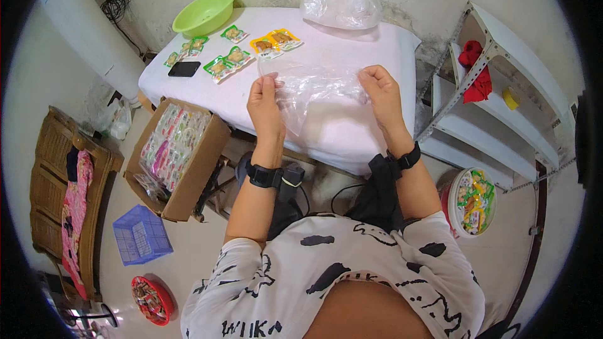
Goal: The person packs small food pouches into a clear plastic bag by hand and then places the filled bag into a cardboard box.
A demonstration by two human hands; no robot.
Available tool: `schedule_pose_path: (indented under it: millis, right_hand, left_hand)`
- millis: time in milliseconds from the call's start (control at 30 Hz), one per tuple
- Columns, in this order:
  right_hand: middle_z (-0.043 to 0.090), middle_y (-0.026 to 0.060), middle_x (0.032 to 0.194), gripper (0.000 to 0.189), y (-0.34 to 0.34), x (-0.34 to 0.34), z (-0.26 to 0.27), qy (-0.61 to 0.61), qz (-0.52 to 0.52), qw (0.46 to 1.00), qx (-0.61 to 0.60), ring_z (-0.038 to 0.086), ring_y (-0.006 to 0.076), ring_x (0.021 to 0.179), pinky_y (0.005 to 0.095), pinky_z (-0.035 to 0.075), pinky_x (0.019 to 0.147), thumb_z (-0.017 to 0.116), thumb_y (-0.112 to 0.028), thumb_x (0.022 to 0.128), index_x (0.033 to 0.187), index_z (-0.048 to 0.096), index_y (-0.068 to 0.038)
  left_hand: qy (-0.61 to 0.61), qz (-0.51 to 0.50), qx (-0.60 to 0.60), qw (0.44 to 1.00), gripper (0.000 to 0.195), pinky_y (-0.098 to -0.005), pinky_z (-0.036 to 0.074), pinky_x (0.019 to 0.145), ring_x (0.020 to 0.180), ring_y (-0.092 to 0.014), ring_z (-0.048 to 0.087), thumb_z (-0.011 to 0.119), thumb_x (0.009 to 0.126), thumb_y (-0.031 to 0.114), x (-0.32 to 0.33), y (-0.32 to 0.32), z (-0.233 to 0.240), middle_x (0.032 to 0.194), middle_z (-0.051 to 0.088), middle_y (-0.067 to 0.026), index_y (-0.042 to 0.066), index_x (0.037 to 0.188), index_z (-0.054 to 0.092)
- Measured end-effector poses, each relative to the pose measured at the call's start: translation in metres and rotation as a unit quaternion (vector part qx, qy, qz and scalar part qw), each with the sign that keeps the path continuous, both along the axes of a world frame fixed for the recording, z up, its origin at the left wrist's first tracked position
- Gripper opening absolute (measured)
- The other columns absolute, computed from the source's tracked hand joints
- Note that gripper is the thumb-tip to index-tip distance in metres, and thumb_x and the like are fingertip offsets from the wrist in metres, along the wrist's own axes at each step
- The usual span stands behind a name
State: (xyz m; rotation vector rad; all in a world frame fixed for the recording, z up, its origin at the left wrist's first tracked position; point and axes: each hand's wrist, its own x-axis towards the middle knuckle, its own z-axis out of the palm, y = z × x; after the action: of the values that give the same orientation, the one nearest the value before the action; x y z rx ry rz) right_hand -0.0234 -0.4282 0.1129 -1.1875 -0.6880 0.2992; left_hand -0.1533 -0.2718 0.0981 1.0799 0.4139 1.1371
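Between my two hands a clear plastic bag (320, 85) is stretched out above the white-covered table (221, 108). My left hand (268, 103) pinches its left side between thumb and fingers. At its right side, my right hand (380, 92) grips the plastic in the same way. Just beyond the bag lie yellow snack packets (275, 43). Green-and-white snack packets (228, 64) rest to the left of them, with another green packet (234, 33) farther back. More green packets (187, 50) sit near a black smartphone (184, 69).
A green basin (205, 13) and a pile of clear plastic bags (341, 7) stand at the table's back. Left of the table is a cardboard box (198, 169) of packets. A blue basket (141, 235), a bucket of packets (476, 202) and metal shelving (490, 122) flank me.
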Motion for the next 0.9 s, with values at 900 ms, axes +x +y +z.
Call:
schedule_pose_path:
  millis: [900]
  right_hand:
    - [0.060,0.0153,0.105,0.034,-0.003,-0.036,-0.021,0.161,0.115,0.980,0.007,0.061,0.0185,0.086,0.0261,0.047,0.072,0.047,-0.012,0.090,0.122,0.043,-0.002]
  left_hand:
    - [0.124,-0.061,0.083,0.987,0.023,-0.0237,0.042,0.071,0.084,-0.012,0.055,0.051,0.089,0.018,-0.070,-0.033,-0.087,0.100,0.057,-0.0078,0.002,0.105,0.050]
